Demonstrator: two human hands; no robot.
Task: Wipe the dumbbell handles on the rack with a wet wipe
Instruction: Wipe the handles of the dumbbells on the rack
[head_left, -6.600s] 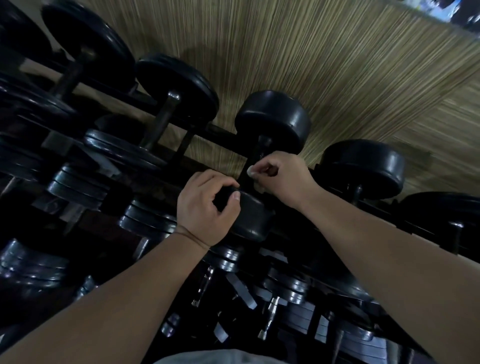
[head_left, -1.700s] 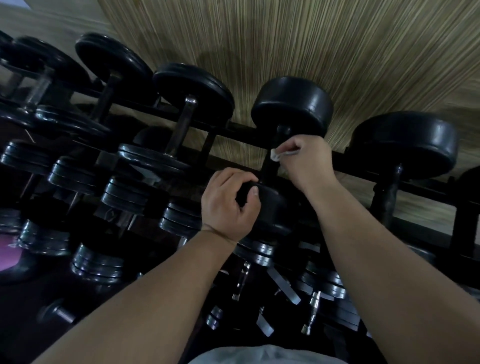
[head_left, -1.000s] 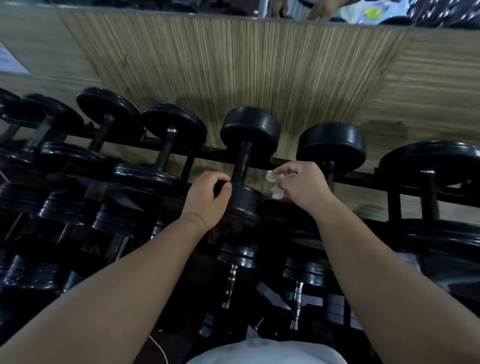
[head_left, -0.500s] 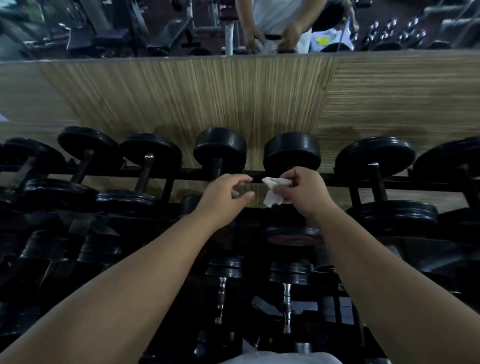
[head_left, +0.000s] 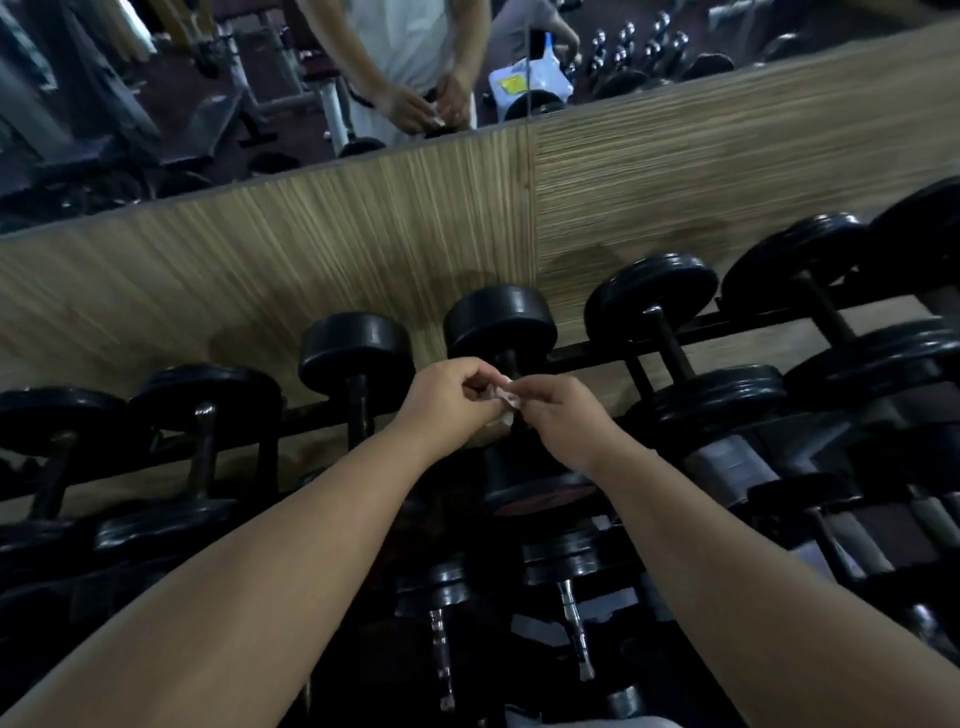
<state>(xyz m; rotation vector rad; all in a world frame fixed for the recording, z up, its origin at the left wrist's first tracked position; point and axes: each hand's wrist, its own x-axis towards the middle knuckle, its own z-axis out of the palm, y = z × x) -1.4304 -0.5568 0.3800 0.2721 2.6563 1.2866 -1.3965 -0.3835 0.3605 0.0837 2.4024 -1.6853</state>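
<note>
Open gaps btwn top-row handles (head_left: 358, 410); dumbbell heads (head_left: 356, 345) & rack rail (head_left: 592, 353) hem them in.

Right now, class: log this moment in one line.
left hand: pinches wipe | right hand: pinches wipe | wipe: held in front of dumbbell

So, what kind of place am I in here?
Most likely a gym's free-weights area: rows of black dumbbells sit on a tiered rack, and the wall mirror above the wood panel reflects workout benches.

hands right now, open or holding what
left hand: closed, pinching the wet wipe
right hand: closed, pinching the same wet wipe
</note>
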